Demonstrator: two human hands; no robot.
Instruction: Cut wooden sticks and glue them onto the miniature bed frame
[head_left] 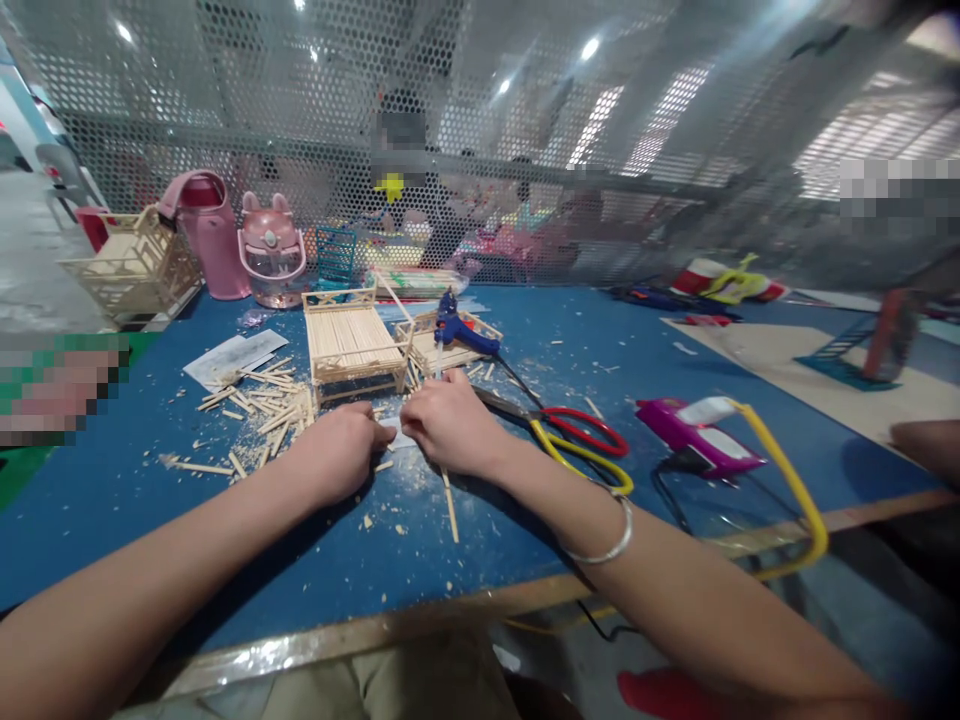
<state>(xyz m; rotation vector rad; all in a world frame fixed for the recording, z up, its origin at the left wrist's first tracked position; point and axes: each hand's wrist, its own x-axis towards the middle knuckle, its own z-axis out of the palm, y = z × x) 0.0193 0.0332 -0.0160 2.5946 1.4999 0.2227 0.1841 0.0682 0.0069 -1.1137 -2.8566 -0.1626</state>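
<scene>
Both my hands meet at the middle of the blue table (150, 480). My left hand (341, 450) is curled with its fingertips pinched on a small white piece (395, 432) lying between the hands. My right hand (450, 425) is closed on the same spot, fingers tucked under; a thin wooden stick (449, 505) runs from beneath it toward me. Just beyond the hands stands a small bed-like frame of thin sticks (352, 345). A silver bangle (611, 545) sits on my right wrist.
Loose sticks (259, 400) litter the table left of the hands. A blue glue gun (459, 330) rests on a second stick frame; red and yellow scissors (581, 440) and a purple and yellow tool (701, 435) lie right. Pink bottles (214, 235) and a stick basket (135, 265) stand by the mesh wall.
</scene>
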